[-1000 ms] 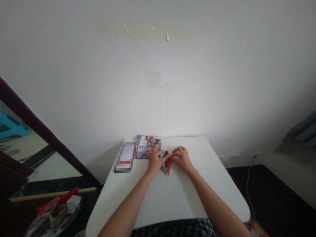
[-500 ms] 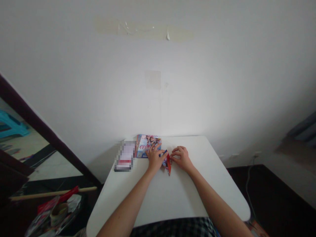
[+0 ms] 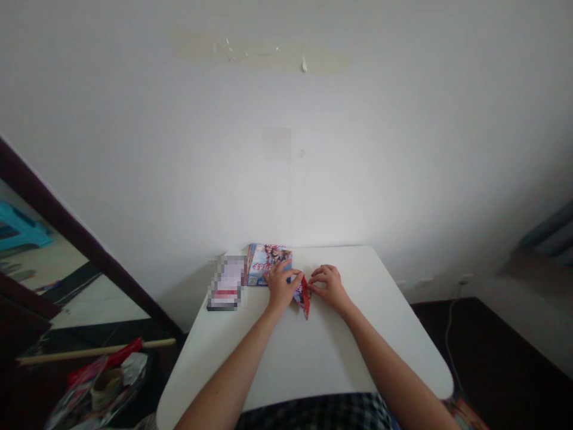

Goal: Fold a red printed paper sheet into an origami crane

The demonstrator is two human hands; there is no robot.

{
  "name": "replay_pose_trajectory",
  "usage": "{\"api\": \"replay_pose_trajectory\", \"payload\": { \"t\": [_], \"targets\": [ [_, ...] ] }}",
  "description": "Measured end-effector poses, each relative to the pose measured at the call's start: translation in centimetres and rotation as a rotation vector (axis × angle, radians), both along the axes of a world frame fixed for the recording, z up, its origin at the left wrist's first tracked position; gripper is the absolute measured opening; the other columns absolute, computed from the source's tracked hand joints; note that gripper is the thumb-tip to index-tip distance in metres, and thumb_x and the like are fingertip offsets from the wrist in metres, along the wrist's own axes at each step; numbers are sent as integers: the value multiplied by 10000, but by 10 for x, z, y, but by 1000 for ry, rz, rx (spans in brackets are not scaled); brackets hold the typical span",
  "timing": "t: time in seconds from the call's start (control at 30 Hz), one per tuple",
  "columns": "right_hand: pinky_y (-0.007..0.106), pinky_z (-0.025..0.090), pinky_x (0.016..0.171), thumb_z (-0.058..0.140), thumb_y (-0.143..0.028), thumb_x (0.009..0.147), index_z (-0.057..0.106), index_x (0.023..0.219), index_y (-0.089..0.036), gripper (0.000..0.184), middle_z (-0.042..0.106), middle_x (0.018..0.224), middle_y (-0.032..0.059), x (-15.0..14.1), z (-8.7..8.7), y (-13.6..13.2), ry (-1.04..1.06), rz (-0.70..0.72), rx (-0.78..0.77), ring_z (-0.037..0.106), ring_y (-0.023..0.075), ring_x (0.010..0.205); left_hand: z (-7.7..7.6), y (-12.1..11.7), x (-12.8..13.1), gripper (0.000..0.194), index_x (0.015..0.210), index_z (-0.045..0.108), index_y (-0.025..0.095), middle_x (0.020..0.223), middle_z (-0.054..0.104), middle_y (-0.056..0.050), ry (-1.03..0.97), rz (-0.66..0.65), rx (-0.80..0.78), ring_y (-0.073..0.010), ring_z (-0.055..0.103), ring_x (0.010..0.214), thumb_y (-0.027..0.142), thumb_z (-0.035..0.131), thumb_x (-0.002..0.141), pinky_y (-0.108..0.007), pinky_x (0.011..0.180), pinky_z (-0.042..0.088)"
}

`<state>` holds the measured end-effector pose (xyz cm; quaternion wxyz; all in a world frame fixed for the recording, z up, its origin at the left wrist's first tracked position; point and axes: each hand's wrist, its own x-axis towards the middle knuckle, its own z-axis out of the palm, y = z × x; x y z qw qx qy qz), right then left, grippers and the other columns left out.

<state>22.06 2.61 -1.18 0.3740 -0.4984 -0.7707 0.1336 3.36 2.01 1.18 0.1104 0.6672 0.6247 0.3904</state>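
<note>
A small folded paper point(image 3: 302, 297), red and blue with print, stands between my two hands on the white table point(image 3: 313, 352). My left hand point(image 3: 281, 286) grips its upper left part with thumb and finger, while the other fingers spread over a stack of printed leaflets point(image 3: 264, 258). Pinched fingers of my right hand point(image 3: 329, 285) meet the paper's red right edge. Part of the paper is hidden behind the left hand.
A phone-like slab point(image 3: 227, 283), blurred by pixels, lies at the table's left edge. The wall point(image 3: 358, 149) rises behind the table. On the floor at left are a wooden stick point(image 3: 156, 343) and a bag of clutter point(image 3: 107, 382).
Both hands stay in nearly the same place. The top of the folded paper shifts slightly under the left fingers.
</note>
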Motion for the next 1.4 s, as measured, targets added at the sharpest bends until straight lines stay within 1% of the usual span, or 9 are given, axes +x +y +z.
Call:
{"api": "replay_pose_trajectory", "payload": {
  "t": [0.2,0.5,0.73,0.97,1.07,1.23,1.4],
  "targets": [
    [446,373,1014,762,-329,800,780,789,-312,27,701,1024,34,0,1,0,-9,6,6,516,267,1136,2,0,-2,83,837,797,305,1307,663,-39,-24,14,20,-294,495,1314,320,716,823,-584,1146,276],
    [437,375,1016,755,-293,790,769,777,-293,19,701,1017,34,-2,3,-2,11,-21,5,521,262,1126,-6,3,-3,110,866,803,320,1339,649,-36,-4,6,25,-309,473,1335,350,701,842,-607,1154,254],
    [424,393,998,753,-329,802,761,840,-296,52,690,1025,45,-9,4,-1,67,-43,36,538,247,1107,-2,2,-4,85,852,805,331,1362,631,-26,29,-17,-2,-300,485,1326,346,728,820,-595,1147,276],
    [439,392,997,710,-296,831,738,839,-276,35,690,1019,54,-18,0,0,84,-48,53,533,251,1102,-2,2,-4,81,846,804,331,1365,627,-20,28,-21,-13,-305,464,1345,353,732,817,-606,1153,259],
    [445,393,995,706,-269,820,731,813,-269,26,694,1010,56,-18,-3,0,73,-47,54,529,256,1105,-2,1,-3,84,843,804,326,1359,630,-20,17,-24,-7,-302,467,1340,343,724,824,-606,1153,259],
    [461,382,1003,714,-244,795,725,771,-265,33,697,1010,52,-18,-5,1,22,-26,43,523,268,1113,1,1,-2,86,845,797,300,1339,644,-29,-18,-6,-2,-287,496,1313,318,715,827,-575,1140,293],
    [460,366,1018,732,-224,775,728,778,-263,40,692,1031,41,-16,-5,-1,-25,-21,26,503,270,1119,-4,4,-5,106,871,786,289,1314,660,-32,-40,6,49,-268,511,1298,327,690,849,-540,1129,315]
  ]
}}
